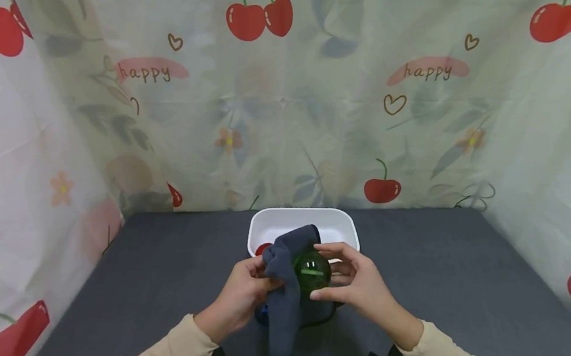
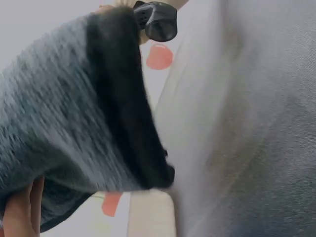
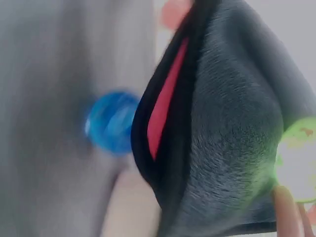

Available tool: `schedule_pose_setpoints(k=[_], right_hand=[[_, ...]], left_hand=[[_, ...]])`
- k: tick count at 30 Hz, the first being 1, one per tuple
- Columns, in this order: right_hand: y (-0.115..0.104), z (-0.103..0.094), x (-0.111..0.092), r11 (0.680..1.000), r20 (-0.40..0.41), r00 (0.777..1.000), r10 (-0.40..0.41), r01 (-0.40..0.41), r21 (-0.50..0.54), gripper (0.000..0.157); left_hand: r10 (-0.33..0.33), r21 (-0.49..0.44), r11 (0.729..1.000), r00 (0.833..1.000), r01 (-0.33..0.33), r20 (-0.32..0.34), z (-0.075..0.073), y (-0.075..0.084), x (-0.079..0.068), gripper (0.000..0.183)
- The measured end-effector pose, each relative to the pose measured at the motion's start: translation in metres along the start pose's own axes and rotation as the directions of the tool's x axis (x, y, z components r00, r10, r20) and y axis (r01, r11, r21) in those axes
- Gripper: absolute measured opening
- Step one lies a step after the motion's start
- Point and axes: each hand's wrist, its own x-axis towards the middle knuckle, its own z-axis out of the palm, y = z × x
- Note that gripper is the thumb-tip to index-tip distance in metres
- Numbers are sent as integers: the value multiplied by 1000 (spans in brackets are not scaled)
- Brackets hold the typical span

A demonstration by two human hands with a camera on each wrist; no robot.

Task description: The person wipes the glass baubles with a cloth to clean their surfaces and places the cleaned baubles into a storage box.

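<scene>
My left hand (image 1: 240, 293) pinches a dark grey plush cloth (image 1: 284, 319) with black edging, which hangs in folds above the table. In my right hand (image 1: 357, 278), thumb and fingers grip a clear green ball (image 1: 313, 270) right against the cloth. The right wrist view shows the cloth (image 3: 237, 123) with a pinkish-red strip showing between its black edges, and the green ball (image 3: 301, 160) at the fingertips. A clear blue ball (image 3: 112, 121) is on the table, mostly hidden behind the cloth in the head view. The left wrist view is filled largely by cloth (image 2: 54, 108).
Just beyond the hands stands a white tray (image 1: 300, 214), with a red round thing (image 1: 262, 249) partly showing at its near left. Dark grey fabric covers the table (image 1: 178, 260). Printed curtains (image 1: 278, 114) enclose the back and both sides.
</scene>
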Motion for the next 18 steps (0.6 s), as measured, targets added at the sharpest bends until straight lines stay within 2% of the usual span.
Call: schedule_pose_setpoints(k=[2, 4, 7, 10, 12, 15, 18], right_hand=[[1, -2, 2, 994, 31, 999, 22, -26, 111, 69], [2, -2, 4, 987, 39, 999, 37, -42, 157, 69], [3, 3, 3, 998, -12, 999, 45, -44, 37, 68], [3, 6, 2, 994, -47, 999, 23, -28, -106, 66], [3, 5, 1, 990, -47, 999, -3, -3, -138, 66], [3, 2, 0, 999, -18, 1000, -22, 21, -48, 66], [4, -1, 0, 997, -5, 999, -38, 39, 63, 68]], left_hand=[[-4, -8, 1000, 999, 4, 36, 1, 3, 1, 38], [-4, -10, 1000, 997, 5, 72, 2, 5, 2, 50], [-1, -5, 1000, 997, 1, 83, 3, 5, 4, 57], [-6, 15, 1000, 999, 5, 33, 4, 4, 5, 54], [-11, 29, 1000, 1000, 11, 1, 3, 4, 5, 50], [-15, 41, 999, 1000, 15, -13, 2, 4, 5, 48], [-14, 36, 999, 1000, 14, 3, 2, 5, 5, 47]])
